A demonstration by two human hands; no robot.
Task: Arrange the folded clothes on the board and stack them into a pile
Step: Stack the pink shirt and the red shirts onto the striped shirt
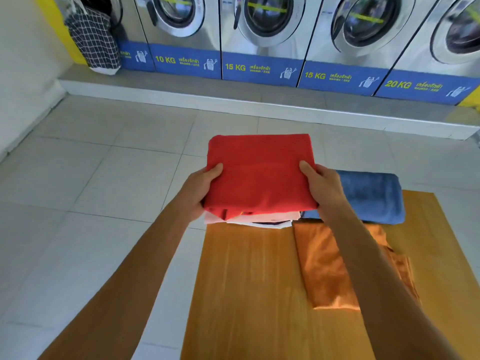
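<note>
Above the far end of the board [249, 294], both hands hold a folded red cloth [259, 172] flat between them. The left hand [200, 193] has its grip closed on the cloth's left edge, thumb on top and fingers tucked under; the right hand [324, 188] is clamped on the right edge the same way. So the cloth spans the gap between the two grips, with most of it reaching away from the person.

Just beneath the red cloth's near edge, a white folded garment [259, 220] peeks out, with something dark under it; whether the red cloth already rests on these or hangs just above them cannot be told. A folded blue towel [371, 198] lies beside them to the right, and an orange cloth [337, 268] lies nearer on the board, partly hidden by the right forearm.

This looks like the stacking step, with the red cloth going onto the white pile. Next, the edges need squaring over the pile before both grips let go; the blue and orange pieces remain to be stacked.
</note>
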